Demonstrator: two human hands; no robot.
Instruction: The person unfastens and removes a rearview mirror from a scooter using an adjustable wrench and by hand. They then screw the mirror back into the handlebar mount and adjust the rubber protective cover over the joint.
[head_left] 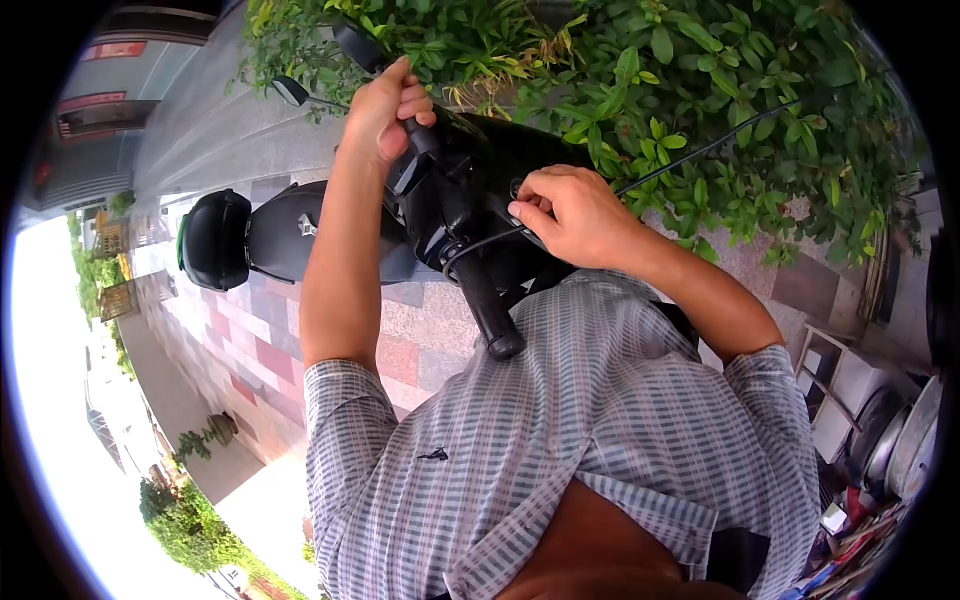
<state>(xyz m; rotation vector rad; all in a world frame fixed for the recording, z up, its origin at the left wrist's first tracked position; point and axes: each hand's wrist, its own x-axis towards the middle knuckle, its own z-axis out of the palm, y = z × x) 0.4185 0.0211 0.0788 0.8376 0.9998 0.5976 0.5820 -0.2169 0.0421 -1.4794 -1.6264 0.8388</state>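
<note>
A black scooter (440, 215) stands in front of me, its handlebar running from upper left down toward my shirt. My left hand (385, 110) is wrapped around the far handlebar grip (420, 140). The near handlebar grip (490, 315) points toward my belly, with no hand on it. My right hand (570, 215) is closed at the scooter's dark front panel, thumb and fingers drawn together beside a small round fitting (516, 187). Whatever lies between those fingers is hidden. A thin black rod (705, 152) passes behind this hand into the leaves.
Leafy bushes (660, 90) border the scooter along the top. Its seat (300, 225) and rear top box (215, 240) extend left over paving tiles (270, 350). Mirrors (290, 91) stick out near my left hand. Stacked household items (880, 440) lie at the right edge.
</note>
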